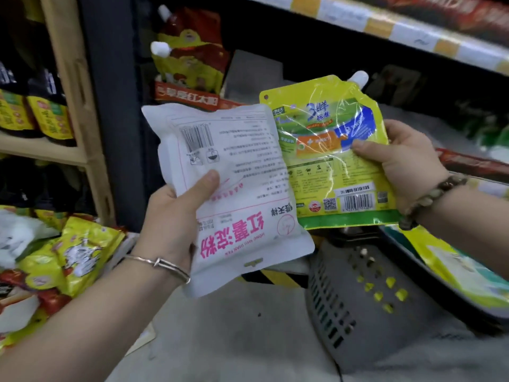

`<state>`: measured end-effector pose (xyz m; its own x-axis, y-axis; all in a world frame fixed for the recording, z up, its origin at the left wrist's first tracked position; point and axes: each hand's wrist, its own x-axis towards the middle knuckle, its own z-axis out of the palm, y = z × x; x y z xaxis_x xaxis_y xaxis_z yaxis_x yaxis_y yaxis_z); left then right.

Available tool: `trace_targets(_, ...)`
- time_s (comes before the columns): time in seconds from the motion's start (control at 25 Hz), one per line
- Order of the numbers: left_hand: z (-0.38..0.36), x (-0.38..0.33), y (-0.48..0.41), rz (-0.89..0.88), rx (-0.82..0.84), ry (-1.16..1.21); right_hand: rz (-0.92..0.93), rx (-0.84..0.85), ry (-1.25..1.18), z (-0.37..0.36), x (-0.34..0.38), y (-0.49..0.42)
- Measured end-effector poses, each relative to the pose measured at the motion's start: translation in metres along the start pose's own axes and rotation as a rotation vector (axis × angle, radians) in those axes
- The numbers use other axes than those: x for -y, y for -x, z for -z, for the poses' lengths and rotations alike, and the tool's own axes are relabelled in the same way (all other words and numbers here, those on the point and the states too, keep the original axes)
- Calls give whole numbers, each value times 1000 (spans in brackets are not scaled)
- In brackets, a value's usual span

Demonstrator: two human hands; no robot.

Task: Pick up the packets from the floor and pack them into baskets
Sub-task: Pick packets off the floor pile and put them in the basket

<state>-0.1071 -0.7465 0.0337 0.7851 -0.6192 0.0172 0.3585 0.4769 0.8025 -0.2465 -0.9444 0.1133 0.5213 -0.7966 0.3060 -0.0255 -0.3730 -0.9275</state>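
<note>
Left hand (176,216) clamped on white packet (234,194), thumb across its printed face, other fingers hidden behind it. Packet is held up in the air, pink lettering upside down, barcode near the top; small print too blurred to read. Silver bangle (162,264) on the left wrist.

Right hand (407,158) clamped on yellow-green spouted pouch (338,161), thumb on the front by the orange and blue patch, fingers behind and out of sight. White cap at the pouch's top right corner, barcode low on the right. Its left edge sits behind or just touching the white packet's right edge; can't tell which. Bead bracelet (432,197) on the right wrist.

Grey basket (358,299) below both packets, tilted, slotted wall facing the camera; yellow shows through the holes, contents otherwise hidden. Its far rim is covered by the packets and the right forearm. Another yellow packet (454,268) lies at its right, partly under the arm, cut off by the frame edge.

Pile of yellow and red packets (68,260) at lower left, cut off at the frame edge; can't tell if it rests on the floor or on a low shelf. Wooden shelf (68,78) at left with dark bottles, blurred. Spouted red-yellow pouches (190,59) stand on the dark shelf behind. Shelf rail with price tags (385,26) top right, tags unreadable. Grey floor (234,340) at the bottom
</note>
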Motion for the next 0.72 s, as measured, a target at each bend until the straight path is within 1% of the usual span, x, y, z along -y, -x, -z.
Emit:
trace_targets(0.16, -69, 11, -8, 53, 69, -51, -25, -113, -49, 75, 0, -11)
trace_targets(0.32, -138, 26, -16, 50, 128, -136, -84, -178, -119, 148, -11, -23)
trace_targets(0.44, -195, 53, -21, 70, 134, -232, -136, -222, -150, 203, -30, -33)
trace_targets(0.52, -228, 76, -25, 74, 112, -320, -194, -234, -124, 232, -51, -39)
trace_targets(0.6, -252, 104, -30, 66, 94, -476, -278, -214, -95, 254, -79, -43)
trace_targets(0.68, -267, 133, -38, 84, 99, -716, -365, -191, -27, 274, -111, -48)
trace_targets(0.72, -271, 146, -42, 123, 106, -847, -412, -168, 14, 282, -127, -49)
